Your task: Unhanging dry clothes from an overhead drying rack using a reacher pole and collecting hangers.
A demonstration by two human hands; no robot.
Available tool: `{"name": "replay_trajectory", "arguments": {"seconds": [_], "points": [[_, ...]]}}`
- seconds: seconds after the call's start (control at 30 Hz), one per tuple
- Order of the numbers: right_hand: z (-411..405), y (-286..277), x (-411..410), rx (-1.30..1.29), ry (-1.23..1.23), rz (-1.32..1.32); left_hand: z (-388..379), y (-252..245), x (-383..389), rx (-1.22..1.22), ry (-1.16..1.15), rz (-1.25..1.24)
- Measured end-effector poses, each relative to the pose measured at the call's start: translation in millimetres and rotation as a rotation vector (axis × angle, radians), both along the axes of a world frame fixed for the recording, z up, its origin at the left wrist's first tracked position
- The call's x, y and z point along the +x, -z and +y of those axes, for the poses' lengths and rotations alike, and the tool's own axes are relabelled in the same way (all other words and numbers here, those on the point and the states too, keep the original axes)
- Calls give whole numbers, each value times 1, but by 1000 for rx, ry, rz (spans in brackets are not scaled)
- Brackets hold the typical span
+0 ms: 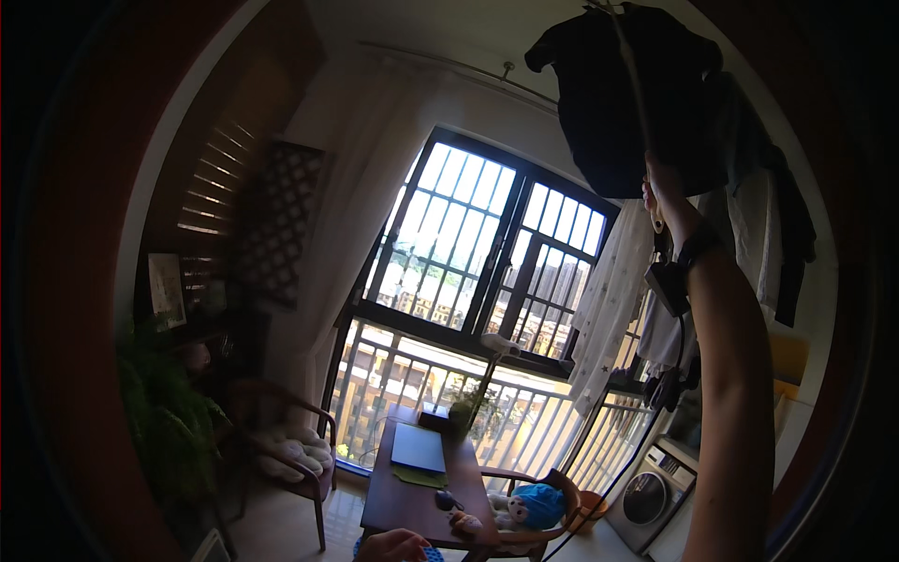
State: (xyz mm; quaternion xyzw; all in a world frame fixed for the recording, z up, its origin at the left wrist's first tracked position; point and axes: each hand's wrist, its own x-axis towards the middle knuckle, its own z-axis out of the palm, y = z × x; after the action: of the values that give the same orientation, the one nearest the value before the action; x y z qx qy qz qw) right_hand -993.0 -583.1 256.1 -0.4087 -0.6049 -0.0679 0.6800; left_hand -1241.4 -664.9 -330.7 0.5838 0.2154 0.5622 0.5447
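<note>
My right hand point(659, 186), with a dark band and a small black box at its wrist, is raised at the upper right. It grips a long pole point(632, 74) that reaches up to a dark shirt point(632, 126) near the ceiling. The pole's top lies by the shirt's collar; whether it is hooked there I cannot tell. Low in the view, my left hand point(393, 546) is partly cut off by the bottom edge, beside a blue dotted item point(432, 554). Whether that hand holds the item is unclear.
More hanging clothes point(755, 218) are at the right. Below stand a wooden table point(414, 509) with a laptop point(418, 447), a chair point(323, 485), another chair bearing a blue-topped plush toy point(537, 506), an orange bucket point(588, 509) and a washing machine point(646, 495). A barred window point(484, 246) is behind.
</note>
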Motion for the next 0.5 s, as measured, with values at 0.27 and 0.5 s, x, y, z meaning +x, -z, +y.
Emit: {"name": "replay_trajectory", "arguments": {"seconds": [0.27,0.5], "points": [[-1,-43,-22,49,-180,39,-7,5,-21,-1,-46,-42],[28,0,-3,111,-285,161,-16,0,-32,-36,-103,60]]}}
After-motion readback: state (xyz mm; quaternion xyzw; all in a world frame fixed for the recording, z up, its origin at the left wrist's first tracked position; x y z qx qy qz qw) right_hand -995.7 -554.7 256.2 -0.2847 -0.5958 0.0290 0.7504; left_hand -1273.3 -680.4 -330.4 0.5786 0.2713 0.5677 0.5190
